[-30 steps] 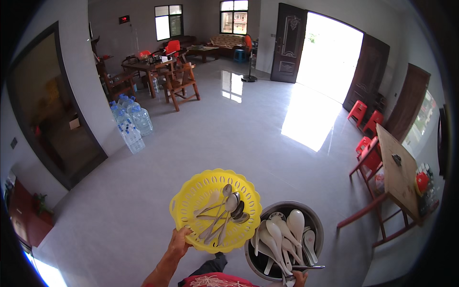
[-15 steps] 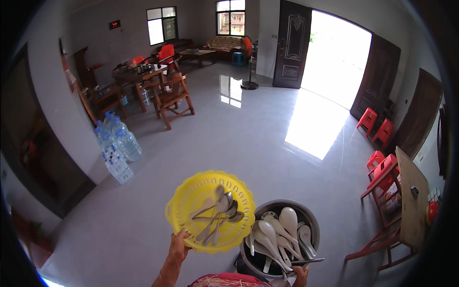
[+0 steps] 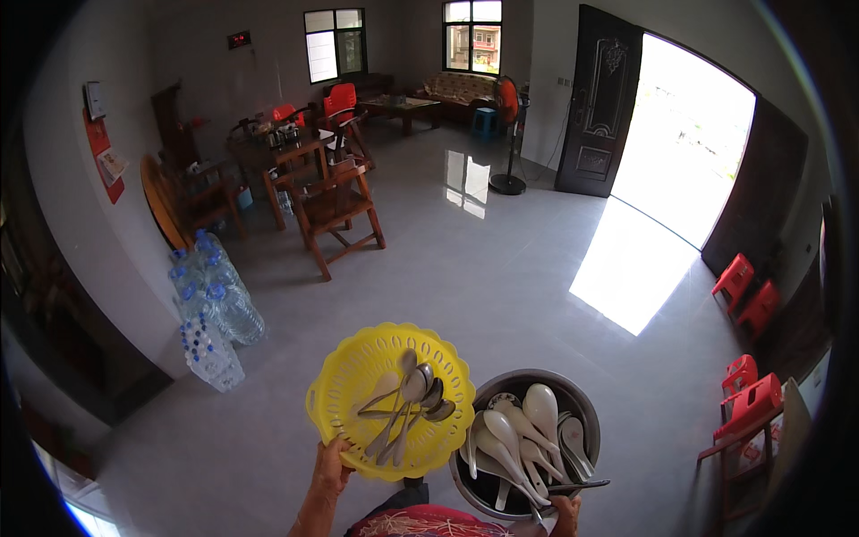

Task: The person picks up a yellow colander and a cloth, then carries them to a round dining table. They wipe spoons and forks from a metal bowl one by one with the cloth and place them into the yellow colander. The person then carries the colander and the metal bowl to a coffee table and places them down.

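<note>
My left hand (image 3: 333,465) grips the lower left rim of a yellow plastic basket (image 3: 335,376) with a scalloped, pierced edge. Several metal spoons (image 3: 413,387) lie in a loose pile inside it. To the right, my right hand (image 3: 565,514) is closed at the lower right rim of a round grey metal basin (image 3: 586,407). White ceramic spoons (image 3: 503,430) of different sizes fill the basin, and a dark thin handle (image 3: 577,487) sticks out over its rim near that hand. The basket's right edge slightly overlaps the basin's left side.
Large clear water bottles (image 3: 219,300) stand by the left wall. Beyond them are a wooden chair (image 3: 335,210) and table (image 3: 277,148). A standing fan (image 3: 507,134) is near the open dark door (image 3: 598,107). Red stools (image 3: 750,403) and a wooden table line the right side.
My view has turned left, so the room has shifted rightward. Both hands keep hold of the basket and basin, which stay nearly in place before me.
</note>
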`<state>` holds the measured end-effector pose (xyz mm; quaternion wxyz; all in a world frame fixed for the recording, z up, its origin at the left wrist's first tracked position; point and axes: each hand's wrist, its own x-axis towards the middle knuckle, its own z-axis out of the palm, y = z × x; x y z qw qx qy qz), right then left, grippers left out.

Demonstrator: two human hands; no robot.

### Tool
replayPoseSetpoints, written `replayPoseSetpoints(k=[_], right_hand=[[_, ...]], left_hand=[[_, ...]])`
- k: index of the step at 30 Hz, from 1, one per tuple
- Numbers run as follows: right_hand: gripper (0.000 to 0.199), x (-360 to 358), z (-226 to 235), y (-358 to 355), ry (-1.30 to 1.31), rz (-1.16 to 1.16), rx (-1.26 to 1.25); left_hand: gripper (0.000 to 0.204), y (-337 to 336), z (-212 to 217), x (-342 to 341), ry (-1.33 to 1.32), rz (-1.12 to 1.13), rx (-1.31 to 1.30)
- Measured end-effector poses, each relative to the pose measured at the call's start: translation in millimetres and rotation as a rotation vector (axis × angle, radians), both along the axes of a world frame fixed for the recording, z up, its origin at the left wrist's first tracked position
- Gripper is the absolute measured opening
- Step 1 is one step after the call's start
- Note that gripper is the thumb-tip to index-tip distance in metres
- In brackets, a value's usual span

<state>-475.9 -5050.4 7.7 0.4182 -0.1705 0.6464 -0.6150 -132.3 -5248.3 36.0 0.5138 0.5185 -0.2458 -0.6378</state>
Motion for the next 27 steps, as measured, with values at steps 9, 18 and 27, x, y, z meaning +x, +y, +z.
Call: replayPoseSetpoints(k=[9,18,27], right_hand=[[0.026,-72,10,-234,-0.095,-0.029,-0.001],[0.027,-176,24,-493,0.023,0.096,0.061],[0.027,-232,11,-742,-0.039,0.156,0.039]], left_hand=[[0.02,-252,11,-94,-0.016,0.054,0.004],[0.021,-462,10,-166,0.01,0.041,0.03],[0.024,-692,5,-222,0.125,0.189,-0.02]])
